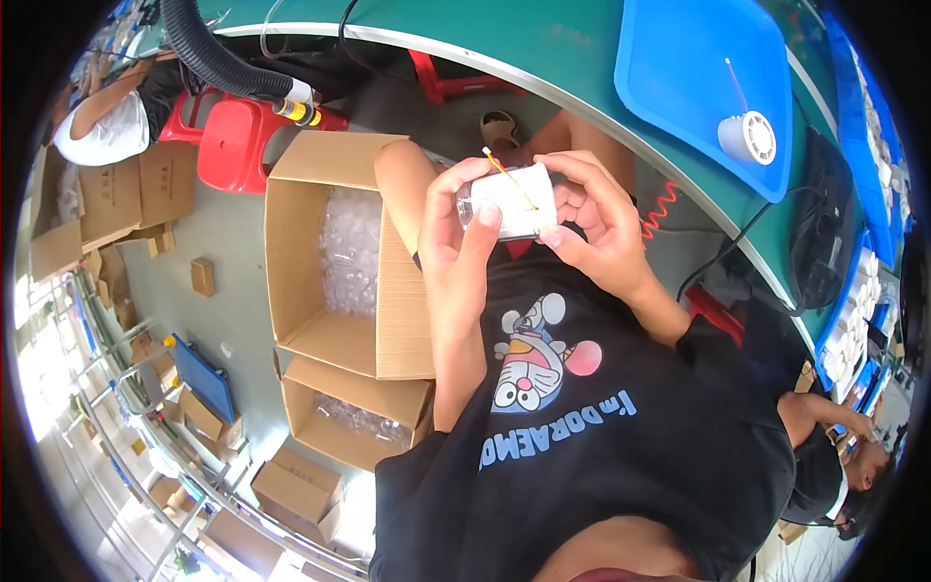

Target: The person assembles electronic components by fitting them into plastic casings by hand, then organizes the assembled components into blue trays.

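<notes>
Both hands hold one small white cylindrical part (514, 202) in front of my chest. It has a clear plastic end on its left side, and thin red and yellow wires cross its face. My left hand (454, 238) grips the clear end with thumb and fingers. My right hand (593, 221) wraps the right end, with its fingers over the top. Below the hands is my black printed T-shirt (601, 427).
A green workbench (543, 48) curves above, bearing a blue tray (679, 68) with a similar white round part (747, 138). Two open cardboard boxes (291, 242) of clear plastic pieces stand at left, beside red stools (233, 141) and a black hose (208, 58). Other people sit at upper left and lower right.
</notes>
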### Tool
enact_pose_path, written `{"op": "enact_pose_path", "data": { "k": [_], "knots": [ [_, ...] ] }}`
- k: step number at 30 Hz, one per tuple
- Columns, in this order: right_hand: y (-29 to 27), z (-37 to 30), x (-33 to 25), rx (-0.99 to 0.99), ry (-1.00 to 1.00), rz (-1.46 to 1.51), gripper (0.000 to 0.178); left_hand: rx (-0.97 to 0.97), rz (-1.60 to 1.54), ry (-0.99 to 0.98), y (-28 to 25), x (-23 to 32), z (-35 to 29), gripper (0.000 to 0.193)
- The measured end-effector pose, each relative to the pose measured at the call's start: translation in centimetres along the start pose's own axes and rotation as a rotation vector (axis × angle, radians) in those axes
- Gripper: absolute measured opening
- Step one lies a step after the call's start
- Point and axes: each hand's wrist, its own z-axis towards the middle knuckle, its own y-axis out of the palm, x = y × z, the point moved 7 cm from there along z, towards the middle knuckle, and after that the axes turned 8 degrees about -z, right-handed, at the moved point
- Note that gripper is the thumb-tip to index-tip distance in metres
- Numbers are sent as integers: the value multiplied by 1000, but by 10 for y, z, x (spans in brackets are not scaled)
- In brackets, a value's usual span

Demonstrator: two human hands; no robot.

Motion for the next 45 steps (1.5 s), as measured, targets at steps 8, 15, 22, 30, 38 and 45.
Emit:
{"op": "enact_pose_path", "data": {
  "k": [8,15,22,30,38,45],
  "knots": [
    [-10,-7,2,69,-28,0,55,-99,-178,-286,4,-13,3,37],
    [-13,-8,-4,57,-110,-89,53,-261,13,-128,13,-4,4,37],
    [-4,-11,-4,110,12,208,43,-239,294,240,27,23,-14,43],
    [-2,-10,-19,27,-108,56,53,-215,342,331,25,29,-25,53],
    [7,-15,-18,-36,-96,80,56,-257,492,434,24,40,-33,57],
    [11,-14,-16,-110,-94,72,60,-263,484,477,20,39,-36,56]
  ]
}}
